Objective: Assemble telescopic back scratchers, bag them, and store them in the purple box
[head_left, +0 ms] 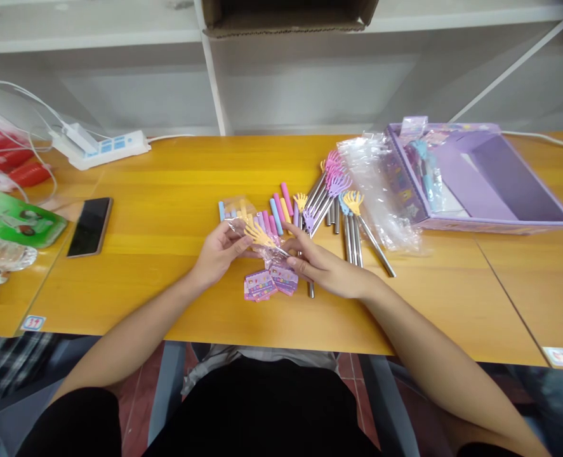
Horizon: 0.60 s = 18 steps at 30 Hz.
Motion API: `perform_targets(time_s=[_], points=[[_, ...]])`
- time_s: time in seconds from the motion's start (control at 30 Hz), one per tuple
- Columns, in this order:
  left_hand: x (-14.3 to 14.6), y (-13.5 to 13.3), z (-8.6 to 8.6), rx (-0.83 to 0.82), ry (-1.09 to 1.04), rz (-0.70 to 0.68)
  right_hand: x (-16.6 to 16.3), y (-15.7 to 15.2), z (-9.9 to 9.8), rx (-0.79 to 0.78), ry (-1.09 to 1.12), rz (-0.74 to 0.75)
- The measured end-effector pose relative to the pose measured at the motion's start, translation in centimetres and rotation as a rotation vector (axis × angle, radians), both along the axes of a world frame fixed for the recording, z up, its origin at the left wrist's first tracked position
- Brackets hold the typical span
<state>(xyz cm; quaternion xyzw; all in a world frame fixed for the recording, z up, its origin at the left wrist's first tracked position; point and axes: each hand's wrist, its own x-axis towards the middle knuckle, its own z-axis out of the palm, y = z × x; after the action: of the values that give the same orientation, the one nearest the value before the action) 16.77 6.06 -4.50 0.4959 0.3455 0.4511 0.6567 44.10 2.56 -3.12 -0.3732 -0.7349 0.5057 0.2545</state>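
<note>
My left hand [217, 255] pinches a clear plastic bag [272, 255] by the yellow hand-shaped head of a back scratcher [261, 236]. The fingers of my right hand [326, 265] close round the metal rod of that same back scratcher, which lies slanted between both hands. Whether its head is fully inside the bag I cannot tell. Just below are small purple printed cards [261, 285]. Behind my hands lie several pink, blue, yellow and purple tubes [276, 216], partly hidden. To their right is a pile of back scratchers [339, 184] with coloured heads and metal rods.
Clear plastic bags [374, 190] lie beside an open purple box [495, 181], which holds a bagged blue back scratcher [424, 165]. At left are a phone [89, 227], a power strip [114, 149] with cables and a green box [19, 216]. A cardboard box [285, 19] sits on the shelf.
</note>
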Motion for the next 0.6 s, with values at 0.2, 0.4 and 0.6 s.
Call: perform_targets(time_s=[0.2,0.4,0.6], points=[[0.1,-0.3,-0.1,-0.018,0.015,-0.034,-0.5,-0.3,0.4,0.011,0.006,0.022],[0.3,0.0,0.7,-0.026,-0.081,0.142,-0.9,-1.0,1.2,-0.109,0.146,0.055],[-0.5,1.4,1.6,-0.019,-0.222,0.379,-0.6,-1.0,1.2,-0.228,0.371,0.116]])
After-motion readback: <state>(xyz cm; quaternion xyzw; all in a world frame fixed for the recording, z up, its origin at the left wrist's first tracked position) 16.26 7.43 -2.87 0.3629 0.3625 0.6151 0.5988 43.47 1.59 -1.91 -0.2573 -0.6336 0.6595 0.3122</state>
